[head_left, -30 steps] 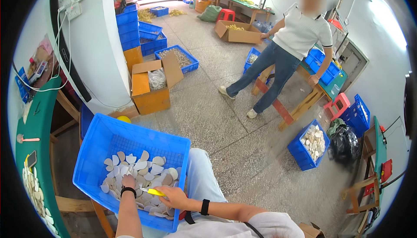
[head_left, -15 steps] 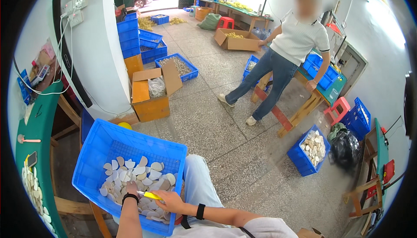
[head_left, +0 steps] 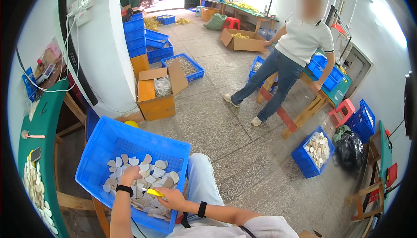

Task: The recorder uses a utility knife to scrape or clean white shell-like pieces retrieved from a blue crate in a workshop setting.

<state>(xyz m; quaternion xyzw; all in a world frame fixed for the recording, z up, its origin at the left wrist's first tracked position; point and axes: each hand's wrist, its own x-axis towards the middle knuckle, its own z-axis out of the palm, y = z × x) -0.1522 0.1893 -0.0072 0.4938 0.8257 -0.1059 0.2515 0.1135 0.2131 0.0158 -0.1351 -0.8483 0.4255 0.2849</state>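
Note:
A deep blue plastic crate point(head_left: 173, 147) sits tilted beside my knee, its bottom covered with flat, half-round whitish pieces point(head_left: 150, 203). My left hand point(head_left: 130, 175) reaches down into it and touches the pieces; its fingertips are hidden, so I cannot tell if it grips one. Over the crate's near right part, my right hand point(head_left: 173, 199) is closed round a yellow-handled utility knife point(head_left: 154, 192). The knife's short metal end points left, toward my left wrist. Each wrist has a black band.
On my left is a green-topped table point(head_left: 43, 127) with more pale pieces point(head_left: 34, 186) and a phone point(head_left: 35, 154). An open cardboard box point(head_left: 156, 103) stands ahead. A person point(head_left: 291, 51) leans on a table at right, near another blue crate point(head_left: 312, 151) of pieces.
My left hand has moved farther into the crate, away from the knife's tip. My right hand keeps the knife in nearly the same place. The whole view has shifted slightly.

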